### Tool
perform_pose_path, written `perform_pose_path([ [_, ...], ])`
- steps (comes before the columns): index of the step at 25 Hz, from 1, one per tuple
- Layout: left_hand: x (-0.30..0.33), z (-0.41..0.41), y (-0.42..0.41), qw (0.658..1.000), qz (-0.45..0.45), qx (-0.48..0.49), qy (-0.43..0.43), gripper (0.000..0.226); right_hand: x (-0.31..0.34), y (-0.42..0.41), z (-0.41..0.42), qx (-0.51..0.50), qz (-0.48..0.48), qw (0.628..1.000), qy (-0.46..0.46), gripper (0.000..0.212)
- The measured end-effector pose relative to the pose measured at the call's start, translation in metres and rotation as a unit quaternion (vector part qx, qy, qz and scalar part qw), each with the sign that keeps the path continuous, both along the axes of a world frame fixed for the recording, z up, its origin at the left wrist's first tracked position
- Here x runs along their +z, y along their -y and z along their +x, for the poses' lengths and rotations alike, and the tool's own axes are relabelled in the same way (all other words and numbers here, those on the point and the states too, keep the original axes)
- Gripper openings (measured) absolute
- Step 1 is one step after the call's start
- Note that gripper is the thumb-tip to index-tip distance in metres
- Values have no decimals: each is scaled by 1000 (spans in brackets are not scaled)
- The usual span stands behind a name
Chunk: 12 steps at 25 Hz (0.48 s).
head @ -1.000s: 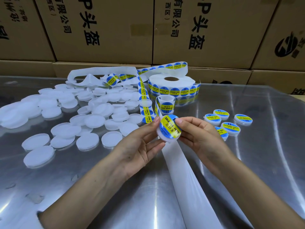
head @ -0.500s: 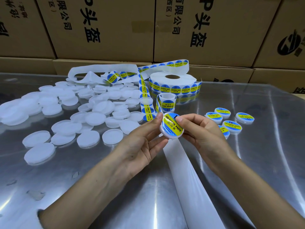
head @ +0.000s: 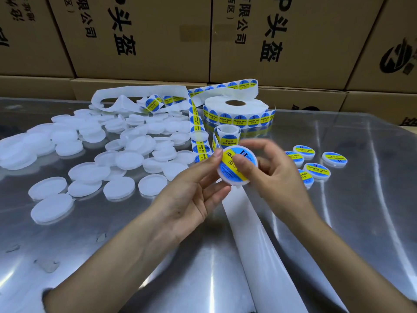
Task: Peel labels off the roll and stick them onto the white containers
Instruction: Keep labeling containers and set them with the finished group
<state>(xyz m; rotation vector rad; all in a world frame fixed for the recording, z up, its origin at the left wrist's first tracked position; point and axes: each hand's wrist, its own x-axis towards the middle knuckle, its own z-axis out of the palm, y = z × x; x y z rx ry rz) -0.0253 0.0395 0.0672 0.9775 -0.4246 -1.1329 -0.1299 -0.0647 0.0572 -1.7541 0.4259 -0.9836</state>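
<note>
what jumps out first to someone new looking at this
Centre frame, the left hand and right hand hold a white container with a blue and yellow label, the right thumb pressing on it. Behind, a label roll trails its strip; unlabelled white containers crowd the steel table's left, labelled containers sit right.

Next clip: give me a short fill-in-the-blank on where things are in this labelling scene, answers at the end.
1. The left hand and right hand hold one labelled container ____ the table.
2. The label roll lies ____ the cardboard boxes.
3. The finished containers sit on the person's ____ side.
4. The unlabelled containers are coloured ____.

Answers: above; in front of; right; white
</note>
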Motion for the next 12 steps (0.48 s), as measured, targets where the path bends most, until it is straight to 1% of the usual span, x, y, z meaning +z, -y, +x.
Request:
perform_pose_path([
  [1, 0, -2, 0, 1000, -4, -12, 15, 18, 1, -4, 1, 10, -4, 1000, 4, 36],
  [2, -1, -4, 0, 999, -6, -21, 25, 21, 2, -6, 2, 13, -11, 1000, 4, 29],
  [4, -2, -7, 1, 999, -11, -29, 35, 32, 2, -9, 4, 8, -19, 1000, 4, 24],
  [6, -4, -9, 1, 998, -22, -30, 58, 41, 2, -9, 4, -13, -2, 1000, 0, 31],
  [9, -4, -14, -1, 991, -49, -15, 120, 42, 0, -7, 4, -47, 29, 998, -18, 51],
  [11, -5, -17, -1, 984, -45, 30, 169, 42, -1, -9, 5, -45, 49, 998, -17, 57],
  [12, -6, -18, 1, 980, -36, 62, 188, 38, -2, -11, 6, -39, 53, 998, -16, 59],
])
